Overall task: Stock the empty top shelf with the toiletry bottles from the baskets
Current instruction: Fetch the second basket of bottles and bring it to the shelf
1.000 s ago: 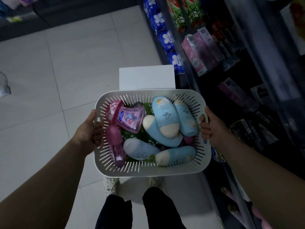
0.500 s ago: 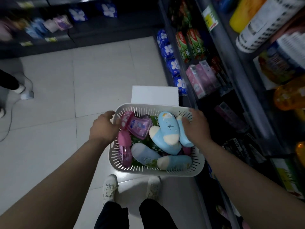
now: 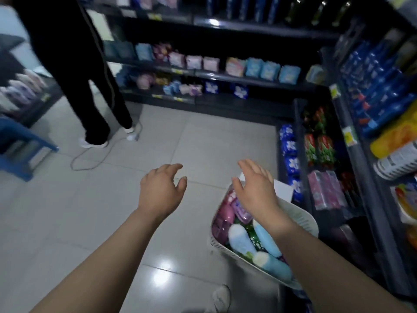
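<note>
A white slotted basket (image 3: pixel 302 219) sits low beside the right-hand shelving, on a white box (image 3: pixel 283 188). It holds several light blue bottles (image 3: pixel 240 241) and pink and purple bottles (image 3: pixel 225 214). My right hand (image 3: pixel 256 188) hovers above the basket's far end with its fingers spread, holding nothing. Over the bare floor to the left of the basket, my left hand (image 3: pixel 161 192) is raised with relaxed fingers and is also empty. The top shelf is out of view.
Dark shelving (image 3: pixel 325 154) full of packaged goods lines the right side and the back wall (image 3: pixel 203 71). A person in black trousers (image 3: pixel 90 86) stands at the back left, with a cable (image 3: pixel 90 159) on the tiled floor. A blue stool (image 3: pixel 18 150) stands at far left.
Both hands have let go of the basket and lifted off it. The basket now rests low at the right, and my view has swung up and left toward the aisle.
</note>
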Motion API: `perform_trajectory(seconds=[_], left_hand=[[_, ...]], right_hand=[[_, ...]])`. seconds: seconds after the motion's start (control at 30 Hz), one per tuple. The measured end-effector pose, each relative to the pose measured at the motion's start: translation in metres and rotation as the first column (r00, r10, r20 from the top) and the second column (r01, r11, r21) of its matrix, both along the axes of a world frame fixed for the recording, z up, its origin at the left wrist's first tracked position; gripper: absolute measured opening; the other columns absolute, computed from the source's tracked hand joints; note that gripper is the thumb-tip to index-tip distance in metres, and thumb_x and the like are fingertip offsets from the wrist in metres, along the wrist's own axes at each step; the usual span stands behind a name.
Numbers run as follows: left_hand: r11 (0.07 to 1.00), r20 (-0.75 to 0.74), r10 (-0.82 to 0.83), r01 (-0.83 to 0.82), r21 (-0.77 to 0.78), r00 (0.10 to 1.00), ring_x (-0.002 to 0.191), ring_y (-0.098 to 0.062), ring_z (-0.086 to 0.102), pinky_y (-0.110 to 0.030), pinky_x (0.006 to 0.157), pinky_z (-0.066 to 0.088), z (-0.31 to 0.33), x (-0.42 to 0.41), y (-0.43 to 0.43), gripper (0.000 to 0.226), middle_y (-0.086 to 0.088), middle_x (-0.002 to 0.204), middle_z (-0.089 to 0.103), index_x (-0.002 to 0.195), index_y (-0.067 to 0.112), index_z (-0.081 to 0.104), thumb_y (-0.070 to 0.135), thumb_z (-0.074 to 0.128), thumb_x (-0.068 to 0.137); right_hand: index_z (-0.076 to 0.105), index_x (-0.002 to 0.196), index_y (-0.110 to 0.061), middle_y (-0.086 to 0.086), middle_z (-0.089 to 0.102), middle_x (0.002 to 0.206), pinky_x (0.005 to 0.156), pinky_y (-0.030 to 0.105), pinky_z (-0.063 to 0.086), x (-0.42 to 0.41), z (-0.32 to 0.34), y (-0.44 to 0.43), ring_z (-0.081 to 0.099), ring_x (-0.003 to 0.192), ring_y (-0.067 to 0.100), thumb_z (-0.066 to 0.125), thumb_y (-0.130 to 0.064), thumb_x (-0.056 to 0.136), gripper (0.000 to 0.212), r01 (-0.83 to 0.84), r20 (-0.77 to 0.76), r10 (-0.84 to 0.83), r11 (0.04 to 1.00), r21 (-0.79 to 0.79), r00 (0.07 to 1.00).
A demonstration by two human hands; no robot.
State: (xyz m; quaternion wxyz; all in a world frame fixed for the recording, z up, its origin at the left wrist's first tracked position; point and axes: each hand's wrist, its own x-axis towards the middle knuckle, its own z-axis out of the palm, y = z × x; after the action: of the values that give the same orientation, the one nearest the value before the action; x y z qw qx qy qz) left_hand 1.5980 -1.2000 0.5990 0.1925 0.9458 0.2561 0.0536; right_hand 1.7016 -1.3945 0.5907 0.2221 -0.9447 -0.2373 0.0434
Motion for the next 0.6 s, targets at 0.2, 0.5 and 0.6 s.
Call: perform_trajectory(seconds=[0.2, 0.5, 0.6], left_hand=[[0.976, 0.052, 0.211, -0.213, 0.035, 0.976, 0.113, -0.024, 0.054, -0.035, 0.097, 0.036, 0.037, -0.116, 0.060, 0.040, 0.002, 0.129, 0.059, 0.131, 0.026, 0.054, 0.037, 0.050, 0.093], [0.840, 0.077, 0.529, -0.534, 0.095, 0.845, 0.117, -0.022, 0.053, -0.034, 0.099, 0.034, 0.077, -0.340, 0.134, 0.040, 0.006, 0.132, 0.057, 0.131, 0.028, 0.055, 0.040, 0.049, 0.093], [0.749, 0.091, 0.649, -0.655, 0.101, 0.756, 0.114, -0.023, 0.054, -0.034, 0.097, 0.036, 0.084, -0.418, 0.152, 0.039, 0.005, 0.130, 0.059, 0.129, 0.026, 0.057, 0.039, 0.050, 0.093]], right_hand=[[0.042, 0.143, -0.016, 0.006, 0.039, 0.151, 0.116, 0.036, 0.014, -0.083, 0.044, 0.092, 0.032, 0.140, 0.020, 0.048, -0.030, 0.097, 0.048, -0.241, 0.041, 0.241, 0.970, 0.007, 0.970], [0.041, 0.143, -0.019, 0.001, 0.039, 0.151, 0.119, 0.038, 0.012, -0.261, 0.081, 0.231, 0.031, 0.140, 0.017, 0.046, -0.032, 0.098, 0.047, -0.578, 0.065, 0.577, 0.816, 0.000, 0.814], [0.041, 0.143, -0.019, 0.001, 0.040, 0.150, 0.118, 0.038, 0.011, -0.325, 0.089, 0.277, 0.031, 0.140, 0.016, 0.046, -0.032, 0.098, 0.047, -0.691, 0.067, 0.690, 0.722, -0.003, 0.721]])
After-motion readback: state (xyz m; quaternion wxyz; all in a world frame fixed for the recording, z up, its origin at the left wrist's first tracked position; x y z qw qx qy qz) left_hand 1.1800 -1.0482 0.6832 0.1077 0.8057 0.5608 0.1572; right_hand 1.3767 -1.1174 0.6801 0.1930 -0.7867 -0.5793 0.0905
